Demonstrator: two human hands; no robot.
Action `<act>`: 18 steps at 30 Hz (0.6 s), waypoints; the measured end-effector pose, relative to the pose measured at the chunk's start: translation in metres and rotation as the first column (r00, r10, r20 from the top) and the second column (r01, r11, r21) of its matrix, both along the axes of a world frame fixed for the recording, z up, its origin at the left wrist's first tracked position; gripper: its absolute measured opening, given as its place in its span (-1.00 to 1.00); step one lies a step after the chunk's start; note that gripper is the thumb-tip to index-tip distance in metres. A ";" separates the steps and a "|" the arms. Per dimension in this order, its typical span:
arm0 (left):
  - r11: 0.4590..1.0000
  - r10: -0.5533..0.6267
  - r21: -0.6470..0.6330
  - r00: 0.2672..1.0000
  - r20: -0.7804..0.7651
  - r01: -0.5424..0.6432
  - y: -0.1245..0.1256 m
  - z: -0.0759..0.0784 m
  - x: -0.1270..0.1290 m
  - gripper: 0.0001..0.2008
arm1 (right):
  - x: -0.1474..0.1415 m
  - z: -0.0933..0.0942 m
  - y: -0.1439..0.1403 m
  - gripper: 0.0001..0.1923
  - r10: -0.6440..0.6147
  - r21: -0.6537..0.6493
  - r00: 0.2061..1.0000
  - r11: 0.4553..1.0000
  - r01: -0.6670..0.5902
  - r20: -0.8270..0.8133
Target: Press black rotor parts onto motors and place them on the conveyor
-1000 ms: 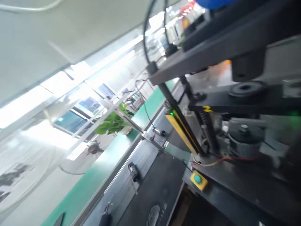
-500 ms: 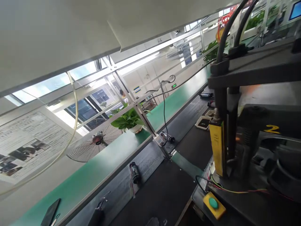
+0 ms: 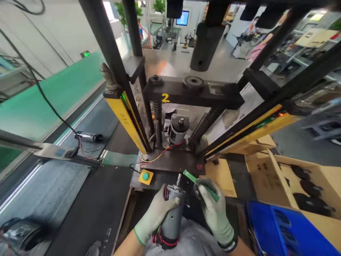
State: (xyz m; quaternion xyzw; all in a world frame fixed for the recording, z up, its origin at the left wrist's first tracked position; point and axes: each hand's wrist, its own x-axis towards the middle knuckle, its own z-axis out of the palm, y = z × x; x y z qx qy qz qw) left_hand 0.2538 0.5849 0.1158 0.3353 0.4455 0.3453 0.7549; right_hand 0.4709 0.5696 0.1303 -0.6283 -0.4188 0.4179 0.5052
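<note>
My gloved left hand is wrapped round a grey cylindrical electric motor, held nearly upright with its metal shaft pointing up. Red and dark wires show at the motor's lower end. In my gloved right hand is a flat green strip, gripped between thumb and fingers; its far end lies close beside the shaft, and I cannot tell whether they touch. Ahead of both hands stands a black press marked with a yellow 2. Another motor sits upright in it.
A yellow box with a green button is at the press's front left. Yellow light-curtain bars flank the press. More motors lie on the conveyor at left. To the right are a blue bin and a cardboard box holding dark round parts.
My view has swung right and down from the conveyor and shelves to the press. Both hands, the held motor and the green strip are now in view; neither hand showed before.
</note>
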 end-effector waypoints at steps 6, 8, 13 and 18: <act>0.999 -0.042 0.025 0.998 -0.042 0.043 0.006 0.000 -0.007 -0.44 | -0.019 -0.003 0.011 -0.77 0.085 0.052 0.995 0.995 -0.088 0.045; 0.998 -0.064 0.005 0.995 -0.079 0.064 0.008 0.000 -0.007 -0.42 | -0.024 -0.002 0.011 -0.79 0.131 0.066 0.981 0.988 -0.141 0.145; 0.997 -0.083 -0.007 0.992 -0.100 0.083 0.008 -0.002 -0.009 -0.41 | -0.011 0.007 0.001 -0.80 0.150 0.037 0.931 0.985 -0.171 0.333; 0.999 -0.036 -0.025 0.997 -0.071 0.035 0.005 -0.008 -0.010 -0.47 | 0.060 -0.007 -0.030 -0.73 -0.049 -0.036 0.925 0.997 0.068 0.377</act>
